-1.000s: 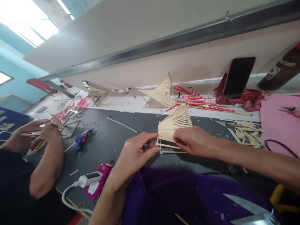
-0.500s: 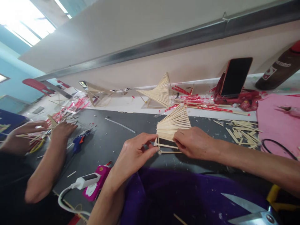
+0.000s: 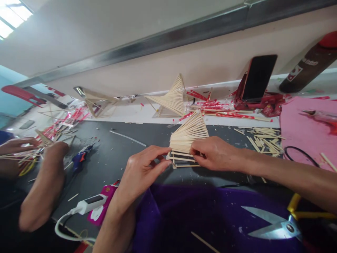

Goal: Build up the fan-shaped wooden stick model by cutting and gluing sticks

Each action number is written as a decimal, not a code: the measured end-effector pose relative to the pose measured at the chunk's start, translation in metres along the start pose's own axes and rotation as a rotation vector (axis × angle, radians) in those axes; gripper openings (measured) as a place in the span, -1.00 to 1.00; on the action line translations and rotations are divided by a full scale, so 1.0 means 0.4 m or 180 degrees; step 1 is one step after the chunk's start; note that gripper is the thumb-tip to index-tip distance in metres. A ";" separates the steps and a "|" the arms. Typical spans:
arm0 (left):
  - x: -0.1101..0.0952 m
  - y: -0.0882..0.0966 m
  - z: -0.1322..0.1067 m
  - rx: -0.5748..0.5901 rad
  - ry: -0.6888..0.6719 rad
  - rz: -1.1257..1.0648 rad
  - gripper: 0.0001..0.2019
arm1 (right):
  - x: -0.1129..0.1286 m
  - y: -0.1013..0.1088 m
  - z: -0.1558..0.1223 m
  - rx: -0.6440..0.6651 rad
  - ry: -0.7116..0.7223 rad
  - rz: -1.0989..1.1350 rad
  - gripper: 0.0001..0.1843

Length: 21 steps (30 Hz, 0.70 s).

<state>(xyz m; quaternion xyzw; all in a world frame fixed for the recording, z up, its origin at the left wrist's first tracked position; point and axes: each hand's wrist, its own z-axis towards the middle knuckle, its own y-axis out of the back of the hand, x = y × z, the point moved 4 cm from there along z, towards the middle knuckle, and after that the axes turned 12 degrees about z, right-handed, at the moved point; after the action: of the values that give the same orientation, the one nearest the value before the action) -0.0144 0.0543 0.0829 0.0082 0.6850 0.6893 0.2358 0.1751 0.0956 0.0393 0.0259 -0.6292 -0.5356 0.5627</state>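
A model of pale wooden sticks (image 3: 188, 135), its sticks fanned side by side over a frame, rests on the dark table in front of me. My left hand (image 3: 147, 163) has its thumb and forefinger on the model's left corner, one on each side of the frame's end. From the right, my right hand (image 3: 210, 153) is closed in a pinch at the right ends of the lower sticks. A thin stick (image 3: 181, 154) runs between the two hands, below the closely laid rows. My right fingertips are hidden behind the knuckles.
A similar stick model (image 3: 172, 100) stands on the white ledge behind, near a propped phone (image 3: 259, 78) and a bottle (image 3: 306, 65). Cut sticks (image 3: 267, 140) lie rightward. Open scissors (image 3: 281, 225) rest on purple cloth (image 3: 168, 211). Leftward are a blue glue gun (image 3: 79, 158) and a co-worker's hands (image 3: 54, 153).
The view has shifted, so most things sit further left and a little higher. A stick now shows across the gap under the laid rows. Both my hands stay at the model.
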 end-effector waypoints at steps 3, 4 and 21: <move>0.000 0.003 0.000 0.0016 -0.0010 -0.0056 -0.74 | -0.001 -0.005 0.001 0.0126 -0.0011 0.0158 -0.89; 0.000 0.004 0.000 0.0004 -0.0021 -0.0085 -0.75 | -0.002 -0.007 0.001 0.0161 -0.0039 0.0186 -0.89; 0.008 0.002 0.004 -0.0277 -0.0136 -0.0064 -0.73 | -0.025 0.007 0.021 0.0338 0.0231 0.0681 -0.87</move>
<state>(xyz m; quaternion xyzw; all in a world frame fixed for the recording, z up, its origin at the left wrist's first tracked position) -0.0172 0.0570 0.0829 0.0058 0.6492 0.7158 0.2573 0.1741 0.1086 0.0360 0.0077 -0.6350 -0.4371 0.6369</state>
